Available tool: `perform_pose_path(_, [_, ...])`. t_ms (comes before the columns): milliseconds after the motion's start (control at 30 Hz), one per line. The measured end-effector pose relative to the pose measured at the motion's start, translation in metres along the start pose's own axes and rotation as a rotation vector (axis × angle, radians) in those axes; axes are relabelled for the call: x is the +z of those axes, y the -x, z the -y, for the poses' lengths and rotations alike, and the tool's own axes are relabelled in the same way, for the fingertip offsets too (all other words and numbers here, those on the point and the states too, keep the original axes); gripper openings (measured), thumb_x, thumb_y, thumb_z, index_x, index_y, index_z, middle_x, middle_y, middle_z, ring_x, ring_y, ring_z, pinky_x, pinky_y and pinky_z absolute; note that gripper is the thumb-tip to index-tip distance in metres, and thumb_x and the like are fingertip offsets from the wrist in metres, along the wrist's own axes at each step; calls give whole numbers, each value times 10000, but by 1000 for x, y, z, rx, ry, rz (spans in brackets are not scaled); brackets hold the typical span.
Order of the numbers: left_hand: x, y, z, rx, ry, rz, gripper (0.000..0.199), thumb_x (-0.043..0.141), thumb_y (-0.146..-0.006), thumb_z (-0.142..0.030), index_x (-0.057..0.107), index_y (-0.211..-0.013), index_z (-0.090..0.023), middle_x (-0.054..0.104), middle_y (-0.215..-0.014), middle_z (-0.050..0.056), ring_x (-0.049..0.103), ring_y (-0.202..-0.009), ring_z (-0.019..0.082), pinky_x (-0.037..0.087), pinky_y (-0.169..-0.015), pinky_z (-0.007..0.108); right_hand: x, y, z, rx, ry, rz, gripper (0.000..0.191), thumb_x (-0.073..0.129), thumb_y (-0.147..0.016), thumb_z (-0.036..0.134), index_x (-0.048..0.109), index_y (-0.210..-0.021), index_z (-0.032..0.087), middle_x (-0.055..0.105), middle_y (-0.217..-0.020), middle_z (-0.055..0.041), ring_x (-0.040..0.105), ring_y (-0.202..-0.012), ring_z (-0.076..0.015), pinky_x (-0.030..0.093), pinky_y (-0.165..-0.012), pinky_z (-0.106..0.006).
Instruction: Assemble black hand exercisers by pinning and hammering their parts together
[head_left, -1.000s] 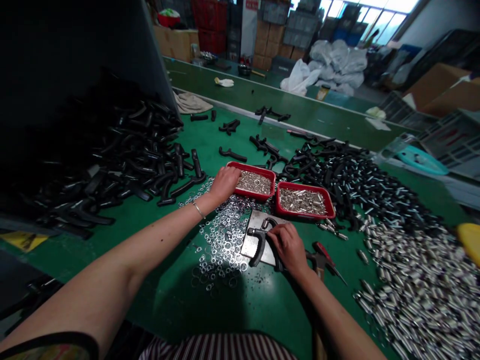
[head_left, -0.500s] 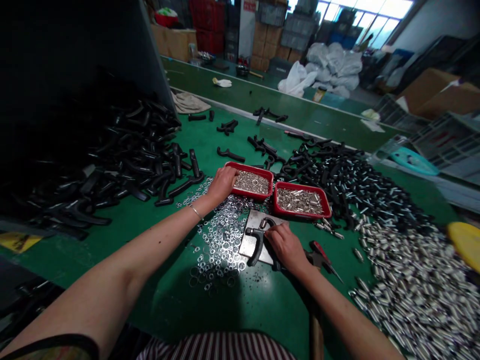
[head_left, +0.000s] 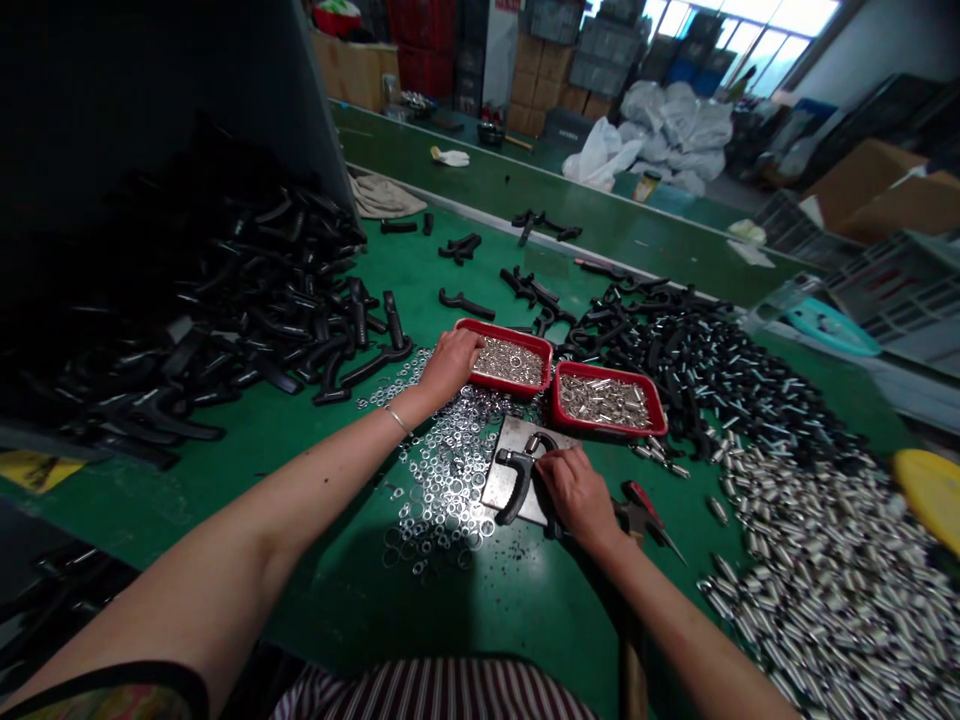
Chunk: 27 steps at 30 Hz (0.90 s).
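My left hand [head_left: 452,362] reaches over the near-left rim of a red tray [head_left: 550,368] of small metal bits, its fingertips bent down at the contents; whether they grip a piece is hidden. Closed at the fingertips, my right hand [head_left: 577,495] touches a black curved part [head_left: 516,484] lying on a metal plate [head_left: 495,492]. A small metal cylinder sits at the top of that part. The second red tray [head_left: 664,418], holding metal pins, stands to the right. Loose rings and nuts [head_left: 450,470] spread left of the plate.
Black parts are heaped at the left [head_left: 262,300] and beyond the trays. Many metal cylinders [head_left: 840,570] cover the right side. A red-handled screwdriver [head_left: 651,508] and a hammer with a wooden handle [head_left: 631,660] lie right of the plate. A cloth [head_left: 386,196] lies at the back.
The whole view has shifted slightly. Both hands keep nearly the same places, my left at the tray and my right at the black part.
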<state>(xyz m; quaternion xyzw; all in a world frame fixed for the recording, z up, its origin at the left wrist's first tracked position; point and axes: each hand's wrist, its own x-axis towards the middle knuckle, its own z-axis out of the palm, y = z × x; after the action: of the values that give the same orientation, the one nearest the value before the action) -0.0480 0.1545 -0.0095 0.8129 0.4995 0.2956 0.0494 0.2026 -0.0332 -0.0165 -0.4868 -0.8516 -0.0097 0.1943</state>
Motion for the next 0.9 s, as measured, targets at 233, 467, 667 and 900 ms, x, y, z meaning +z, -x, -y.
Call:
perform_pose_path(233, [0, 0, 1, 4, -9, -11, 115, 502, -941, -164, 607, -989, -170, 661, -1031, 103, 580, -1037, 248, 402, -945, 384, -5, -2, 5, 29, 98, 83, 217, 432, -1012, 216, 622, -922, 164, 637, -910, -110, 540, -886, -241, 494, -774, -356])
perform_pose_path(467, [0, -2, -2, -3, 16, -5, 117, 510, -930, -153, 615, -980, -169, 666, -1028, 106, 583, -1035, 256, 409, -949, 402, -10, -11, 8, 18, 61, 156, 209, 439, -1000, 200, 634, -927, 182, 634, -923, -105, 557, -904, -249, 502, -758, -350])
perform_pose_path(667, [-25, 17, -3, -13, 123, -160, 94, 535, -934, -168, 616, -969, -199, 663, -984, 66, 591, -994, 228, 437, -937, 387, -52, 42, -10, 314, -42, 13, 236, 433, -999, 379, 578, -1050, 200, 640, -1039, -129, 603, -992, -272, 497, -850, -414])
perform_pose_path(900, [-26, 51, -38, 19, 364, -110, 79, 575, -924, -180, 627, -977, -205, 683, -961, 30, 626, -939, 183, 488, -889, 350, -73, 154, 0, 924, -119, 490, 352, 476, -887, 574, 486, -849, 223, 644, -716, -44, 625, -611, -226, 422, -545, -307])
